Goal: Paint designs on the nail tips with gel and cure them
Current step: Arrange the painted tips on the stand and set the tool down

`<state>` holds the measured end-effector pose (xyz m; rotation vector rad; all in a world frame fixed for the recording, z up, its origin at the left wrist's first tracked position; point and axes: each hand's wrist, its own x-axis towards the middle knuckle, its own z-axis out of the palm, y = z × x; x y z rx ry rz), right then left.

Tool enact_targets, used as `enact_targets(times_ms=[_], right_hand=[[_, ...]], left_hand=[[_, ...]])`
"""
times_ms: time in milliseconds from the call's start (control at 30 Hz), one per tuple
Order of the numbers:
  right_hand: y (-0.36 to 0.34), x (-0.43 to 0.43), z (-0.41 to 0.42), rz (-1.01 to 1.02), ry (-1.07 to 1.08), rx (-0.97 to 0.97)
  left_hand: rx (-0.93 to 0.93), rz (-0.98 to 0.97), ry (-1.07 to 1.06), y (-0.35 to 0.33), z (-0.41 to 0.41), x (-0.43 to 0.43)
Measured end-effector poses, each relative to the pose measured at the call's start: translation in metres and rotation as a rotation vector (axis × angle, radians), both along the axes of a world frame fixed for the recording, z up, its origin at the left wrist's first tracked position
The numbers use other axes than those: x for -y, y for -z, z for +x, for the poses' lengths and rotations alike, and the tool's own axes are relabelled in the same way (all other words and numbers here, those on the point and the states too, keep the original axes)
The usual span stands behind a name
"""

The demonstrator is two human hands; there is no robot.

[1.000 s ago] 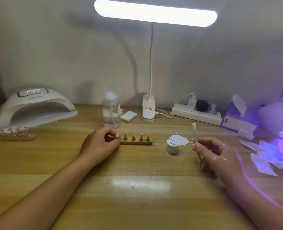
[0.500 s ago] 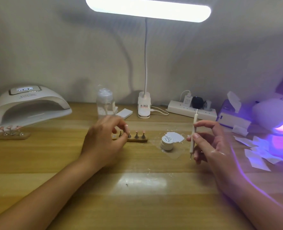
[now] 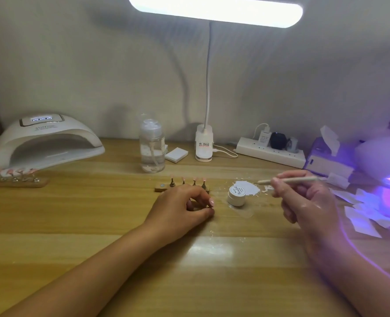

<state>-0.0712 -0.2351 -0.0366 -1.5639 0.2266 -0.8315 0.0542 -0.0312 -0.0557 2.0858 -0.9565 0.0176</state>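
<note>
Wooden holder (image 3: 161, 186) just behind curled left hand (image 3: 180, 210), grasp unclear; right hand (image 3: 308, 200) grips brush (image 3: 292, 180).

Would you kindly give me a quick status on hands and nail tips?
Left hand curled before holder, contents hidden. Right hand holds brush, level. Four nail tips on holder, leftmost slot empty. Gel jar between.
</note>
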Motion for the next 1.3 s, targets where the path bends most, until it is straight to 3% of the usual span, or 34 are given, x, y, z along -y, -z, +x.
enact_targets(times_ms=[167, 267, 433, 633, 1133, 1300], right_hand=[[0.002, -0.008, 0.002, -0.076, 0.128, 0.090], [0.001, -0.015, 0.011, -0.148, 0.078, 0.022], [0.009, -0.019, 0.023, -0.708, 0.175, -0.318], [0.013, -0.027, 0.031, -0.948, 0.245, -0.290], [0.018, -0.024, 0.029, -0.934, 0.221, -0.232], [0.016, -0.025, 0.028, -0.907, 0.178, -0.316]], left_hand=[[-0.017, 0.018, 0.004, 0.000, 0.001, -0.001], [-0.011, 0.029, 0.011, 0.001, 0.001, -0.001], [-0.018, 0.030, -0.002, 0.004, 0.004, 0.000], [-0.006, -0.007, -0.006, 0.005, 0.005, 0.001], [-0.006, 0.016, -0.022, 0.003, 0.003, 0.000], [0.025, 0.029, -0.018, 0.003, 0.003, 0.000]])
